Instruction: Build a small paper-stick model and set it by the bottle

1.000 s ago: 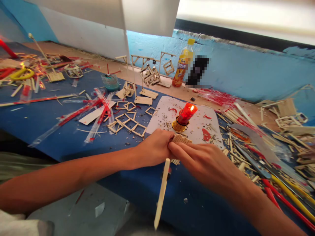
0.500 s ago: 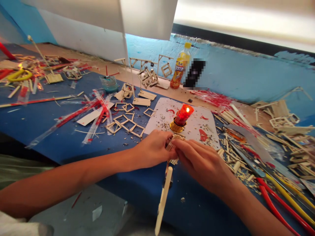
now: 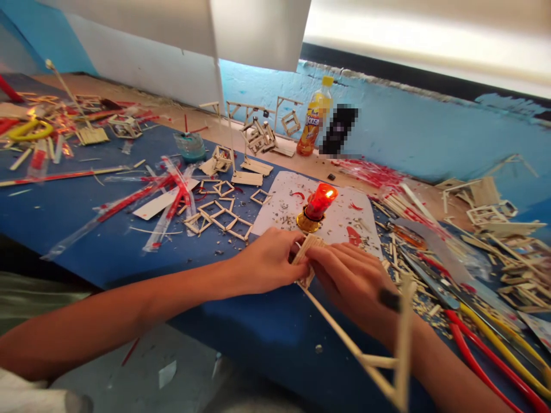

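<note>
My left hand (image 3: 267, 261) and my right hand (image 3: 350, 281) meet in the middle, both closed on a small model made of wooden sticks. Its slatted base (image 3: 306, 253) sits between my fingertips, which partly hide it. A long stick post (image 3: 340, 332) runs from the base down to the right, with a brace and a crosspiece at its far end. The crosspiece is blurred and overlaps my right forearm, with a dark piece near its tip. Just beyond my hands, a lit red candle (image 3: 321, 202) stands in a gold holder (image 3: 308, 221).
Under the candle lies a white sheet (image 3: 279, 186) strewn with scraps. Stick frames (image 3: 221, 215) lie to the left, near red plastic wrappers (image 3: 167, 189). A drink bottle (image 3: 314, 120) stands against the wall. Red-handled cutters (image 3: 467, 344) and loose sticks are on the right.
The model has turned in my hands: its post, which pointed down towards me, now slants down to the right across my right forearm. My hands have barely shifted.
</note>
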Motion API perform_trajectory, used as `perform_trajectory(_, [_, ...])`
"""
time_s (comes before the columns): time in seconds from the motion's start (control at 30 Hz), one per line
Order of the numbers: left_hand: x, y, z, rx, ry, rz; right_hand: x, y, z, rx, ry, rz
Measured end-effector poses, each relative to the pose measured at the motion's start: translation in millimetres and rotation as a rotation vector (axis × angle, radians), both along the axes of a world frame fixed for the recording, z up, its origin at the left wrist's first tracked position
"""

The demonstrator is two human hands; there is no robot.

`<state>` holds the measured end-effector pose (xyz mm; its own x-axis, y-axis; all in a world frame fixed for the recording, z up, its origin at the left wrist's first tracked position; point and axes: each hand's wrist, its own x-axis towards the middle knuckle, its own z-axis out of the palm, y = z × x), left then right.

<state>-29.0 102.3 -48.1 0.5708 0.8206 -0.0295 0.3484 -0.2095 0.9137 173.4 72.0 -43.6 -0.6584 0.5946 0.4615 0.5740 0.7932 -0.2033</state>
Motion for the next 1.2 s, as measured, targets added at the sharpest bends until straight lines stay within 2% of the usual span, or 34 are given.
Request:
perform_trajectory(0.13, [1.0, -5.9, 8.7, -0.062, -0.001, -0.003, 3.4, -0.9, -0.7, -0.098, 0.204, -0.121])
perform_trajectory(0.23, [-2.1, -11.9, 18.0, -0.109, -0.028, -0.011, 7.6, -1.6, -2.3, -0.203, 0.334, -0.090])
perform_trajectory(0.4, [-9.3, -26.4, 29.3, -0.261, -0.276, -0.049, 17.8, -8.0, -3.6, -0.561, 0.662, -0.065])
perform_trajectory(0.47, [-7.1, -35.4, 30.1, -0.335, -0.388, -0.030, 20.6, -12.4, -3.0, -0.613, 0.806, -0.031])
perform_trajectory(0.53, [-0.9, -44.9, 28.8, -0.328, -0.421, 0.022, 22.4, -16.5, -2.5, -0.646, 0.897, 0.006])
perform_trajectory(0.67, [14.6, -59.2, 22.3, -0.320, -0.499, 0.139, 23.7, -20.7, -2.9, -0.688, 0.924, 0.025])
perform_trajectory(0.83, [26.5, -66.8, 13.8, -0.345, -0.651, 0.215, 22.7, -19.8, -1.9, -0.692, 0.935, -0.003])
perform_trajectory(1.03, [35.9, -70.3, 14.1, -0.295, -0.662, 0.285, 21.4, -19.2, 1.6, -0.627, 0.821, -0.004])
perform_trajectory(1.1, [37.3, -70.3, 15.6, -0.241, -0.639, 0.314, 20.4, -20.4, 1.4, -0.605, 0.817, 0.002])
perform_trajectory(1.2, [36.3, -70.5, 17.1, -0.044, -0.565, 0.369, 19.3, -22.5, -1.1, -0.624, 0.867, 0.011])
